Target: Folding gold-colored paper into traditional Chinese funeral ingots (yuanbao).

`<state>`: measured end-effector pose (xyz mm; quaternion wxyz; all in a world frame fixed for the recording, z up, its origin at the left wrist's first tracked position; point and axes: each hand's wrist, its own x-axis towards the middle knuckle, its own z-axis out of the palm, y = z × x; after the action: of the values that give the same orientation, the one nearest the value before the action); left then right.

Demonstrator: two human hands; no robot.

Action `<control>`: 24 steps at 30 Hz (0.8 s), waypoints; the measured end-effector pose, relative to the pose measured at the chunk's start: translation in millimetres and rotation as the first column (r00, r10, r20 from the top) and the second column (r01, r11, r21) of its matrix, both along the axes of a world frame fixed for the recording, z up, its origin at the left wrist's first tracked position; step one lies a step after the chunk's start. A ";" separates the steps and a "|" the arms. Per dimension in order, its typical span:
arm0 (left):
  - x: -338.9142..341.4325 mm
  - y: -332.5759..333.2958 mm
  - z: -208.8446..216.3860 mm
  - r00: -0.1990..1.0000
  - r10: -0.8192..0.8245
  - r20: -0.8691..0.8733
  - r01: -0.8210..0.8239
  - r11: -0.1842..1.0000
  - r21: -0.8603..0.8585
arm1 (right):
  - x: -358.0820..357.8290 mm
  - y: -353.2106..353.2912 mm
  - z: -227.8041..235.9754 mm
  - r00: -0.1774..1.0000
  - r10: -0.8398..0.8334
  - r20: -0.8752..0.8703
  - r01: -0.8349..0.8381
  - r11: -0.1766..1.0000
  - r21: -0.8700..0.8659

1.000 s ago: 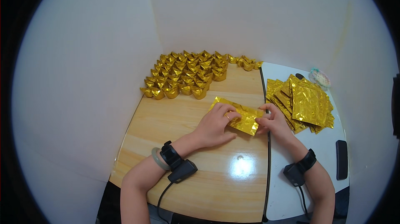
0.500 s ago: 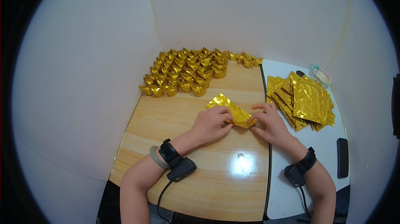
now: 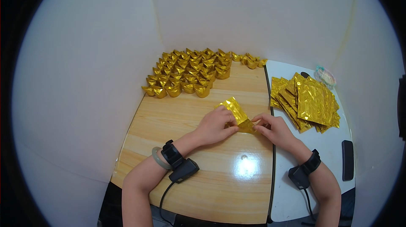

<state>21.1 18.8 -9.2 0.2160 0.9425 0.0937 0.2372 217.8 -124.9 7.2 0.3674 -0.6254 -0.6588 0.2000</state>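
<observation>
A folded sheet of gold foil paper (image 3: 237,115) is pinched between both hands at the middle of the wooden table (image 3: 177,117): the left hand (image 3: 215,125) is closed over its left edge, and its right end is gripped by the fingertips of the right hand (image 3: 275,129). At 11 o'clock from the hands, rows of folded gold ingots (image 3: 190,72) are set out. At 2 o'clock, a stack of flat gold sheets (image 3: 308,102) is spread on a white surface (image 3: 287,193).

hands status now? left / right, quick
Left hand: closed, pinching the gold foil sheet.
Right hand: closed, pinching the same sheet's right end.
</observation>
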 end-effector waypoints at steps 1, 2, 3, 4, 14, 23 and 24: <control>-0.9 3.2 -3.6 0.997 -0.056 0.046 0.059 0.996 -0.062 | -2.0 -0.5 3.2 0.997 0.001 -0.076 -0.007 0.997 -0.073; 0.1 0.1 -0.2 0.997 -0.056 0.047 0.059 0.996 -0.065 | -1.9 -1.0 3.6 0.988 -0.009 -0.152 -0.014 0.989 -0.150; 1.3 -5.6 5.7 1.000 -0.015 0.003 0.015 0.986 -0.169 | -1.5 -0.8 1.2 0.989 -0.009 -0.151 -0.014 0.988 -0.153; 3.0 -8.7 8.3 0.999 0.021 -0.045 -0.032 0.963 -0.269 | -1.2 -0.6 -2.6 0.986 -0.017 -0.165 -0.008 0.988 -0.152; 0.6 -2.8 -5.7 0.998 0.059 0.027 -0.058 0.998 -0.032 | -0.9 -0.3 -1.2 0.928 0.275 0.250 -0.297 0.954 0.053; -0.7 4.2 3.0 0.999 0.005 -0.037 -0.008 0.996 -0.089 | 12.7 4.2 -15.8 0.931 -0.187 0.315 0.097 0.955 0.282; -1.4 8.1 0.3 0.997 -0.075 -0.030 0.070 0.986 -0.151 | 15.6 5.0 -18.3 0.890 -0.260 0.375 0.148 0.942 0.301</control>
<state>19.7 27.0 -8.9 0.2931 0.9304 0.0807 0.2047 233.3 -119.9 -11.1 0.3206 -0.6648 -0.6716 -0.0651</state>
